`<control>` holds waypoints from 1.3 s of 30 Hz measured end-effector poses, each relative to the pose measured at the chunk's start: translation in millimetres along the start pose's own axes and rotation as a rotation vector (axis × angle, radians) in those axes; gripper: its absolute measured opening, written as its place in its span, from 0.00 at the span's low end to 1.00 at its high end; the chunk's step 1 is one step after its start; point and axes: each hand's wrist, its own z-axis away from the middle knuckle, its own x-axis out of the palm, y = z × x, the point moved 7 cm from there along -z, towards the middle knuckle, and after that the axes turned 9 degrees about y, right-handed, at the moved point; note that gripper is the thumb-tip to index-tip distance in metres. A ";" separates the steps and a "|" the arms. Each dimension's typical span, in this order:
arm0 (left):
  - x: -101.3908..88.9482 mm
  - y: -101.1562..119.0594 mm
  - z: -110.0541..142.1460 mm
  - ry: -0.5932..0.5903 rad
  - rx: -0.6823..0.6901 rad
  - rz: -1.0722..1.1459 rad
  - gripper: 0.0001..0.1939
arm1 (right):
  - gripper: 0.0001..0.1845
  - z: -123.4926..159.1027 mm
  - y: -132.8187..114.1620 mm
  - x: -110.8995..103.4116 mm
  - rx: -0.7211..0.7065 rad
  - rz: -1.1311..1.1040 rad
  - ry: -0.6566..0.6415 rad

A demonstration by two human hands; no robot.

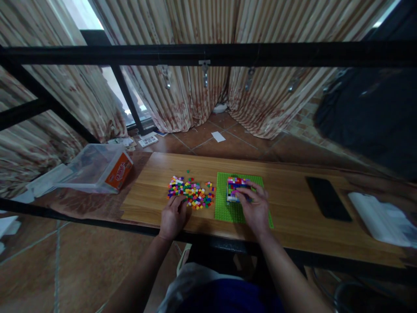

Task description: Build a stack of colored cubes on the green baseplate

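Observation:
A heap of small multicoloured toy bricks lies loose on the wooden table. At the heap's near left edge my left hand rests with its fingers curled together; what is between the fingertips is too small to make out. To the right, a green studded baseplate bears a low build of coloured bricks with white along its near side. My right hand reaches over that build, thumb and fingers closed near a small purple brick. My fingers cover the build's right part.
A clear plastic bin with an orange label lies at the table's left. On the right are a black phone-like slab and a white plastic packet. A dark metal bar with hanging clips crosses in front of curtains.

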 end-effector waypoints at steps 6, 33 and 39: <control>-1.0 0.1 0.6 0.078 0.093 -0.003 0.07 | 0.11 10.9 11.5 -1.2 -0.004 -0.001 0.074; -2.9 3.1 1.1 0.089 0.124 0.003 0.07 | 0.09 11.5 10.8 1.8 0.044 -0.035 0.064; -3.3 4.7 0.7 0.076 0.114 0.005 0.07 | 0.15 4.6 10.7 -2.7 0.057 -0.038 0.091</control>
